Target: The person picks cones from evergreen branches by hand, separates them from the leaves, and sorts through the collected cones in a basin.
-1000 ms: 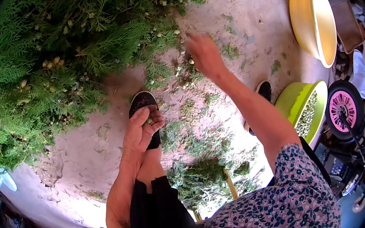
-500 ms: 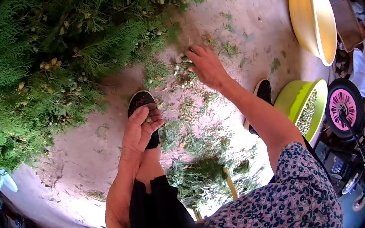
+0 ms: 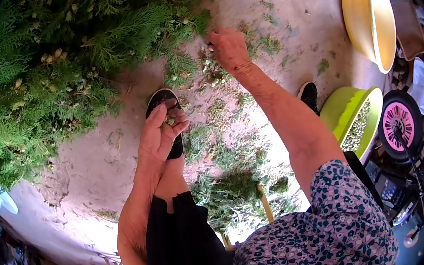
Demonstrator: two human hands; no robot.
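My left hand (image 3: 160, 131) is cupped over my black shoe (image 3: 167, 96), its fingers curled round a few small green cones (image 3: 170, 120). Farther up, my right hand (image 3: 228, 48) is bent downward at the floor, fingers drawn together beside a small pile of cones and sprigs (image 3: 213, 72). A pale bit shows at its fingertips, too small to make out fully. Left of that hand lies a large heap of green conifer branches (image 3: 72, 70) with cones among the leaves.
A yellow basin (image 3: 360, 24) stands at the upper right. Below it a green basin (image 3: 343, 105) holds many small cones (image 3: 357, 128). A pink-hubbed wheel (image 3: 398, 127) is beside it. Cut sprigs (image 3: 236, 153) lie scattered on the concrete floor (image 3: 94, 168).
My right hand has lifted a little from the small pile, and its spread fingers have drawn together. My left hand stays cupped round the cones. The view has shifted slightly.
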